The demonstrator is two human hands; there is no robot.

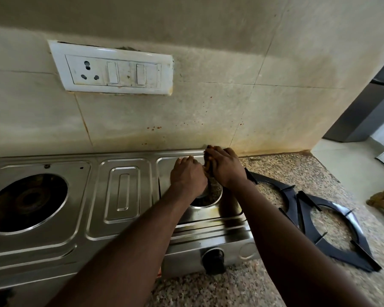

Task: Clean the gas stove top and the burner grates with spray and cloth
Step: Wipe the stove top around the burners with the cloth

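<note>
Head view, steel gas stove top (120,196) across lower left of frame, left hand (187,175) and right hand (225,167) together over the right burner (206,196), both closed on a scrubbing cloth (208,165), two black burner grates (319,222) overlapping on the speckled counter (297,169) at right, switchboard (113,67) on the stained wall, upper left.

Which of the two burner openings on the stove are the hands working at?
The right burner opening, beside the knob's end; both the left hand and right hand cover it. The left burner opening lies untouched.
</note>
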